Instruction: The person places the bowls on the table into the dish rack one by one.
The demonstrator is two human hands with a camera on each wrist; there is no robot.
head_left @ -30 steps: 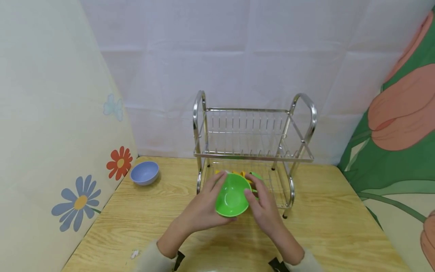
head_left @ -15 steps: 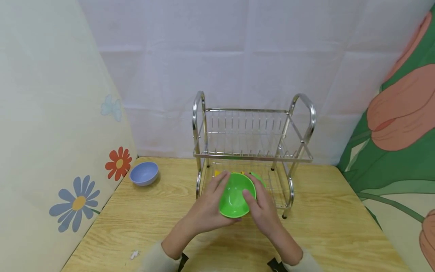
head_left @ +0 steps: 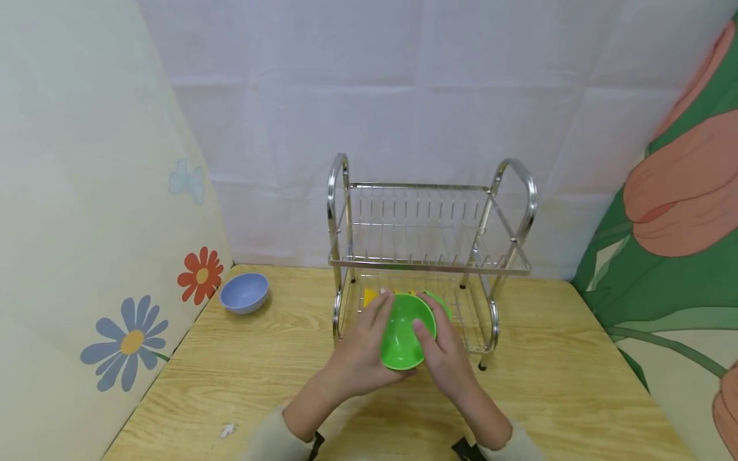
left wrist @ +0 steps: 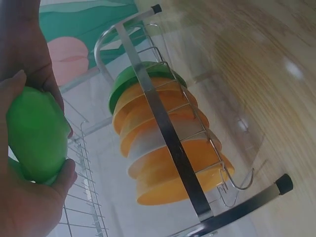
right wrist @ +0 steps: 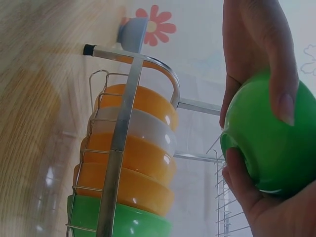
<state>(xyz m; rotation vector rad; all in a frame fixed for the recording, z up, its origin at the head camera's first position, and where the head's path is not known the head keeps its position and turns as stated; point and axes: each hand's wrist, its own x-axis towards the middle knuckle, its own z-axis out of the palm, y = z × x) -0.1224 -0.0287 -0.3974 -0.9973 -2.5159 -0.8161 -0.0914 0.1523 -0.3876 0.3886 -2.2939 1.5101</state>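
Note:
A green bowl is held between both hands in front of the dish rack, its hollow facing the head camera. My left hand grips its left side. Around its right side curls my right hand, with the thumb over the rim. In both wrist views the outside of this bowl shows between the hands. Behind it, on the lower tier of the metal dish rack, several bowls stand on edge in a row: a green bowl, orange bowls and a white bowl.
A blue bowl sits at the far left of the wooden table, beside the flowered wall panel. The rack's wire upper tier carries nothing. A white mark shows near the front left.
The green bowl has shifted slightly right and turned a little between the hands. My left hand has moved right with it, while my right hand has barely moved.

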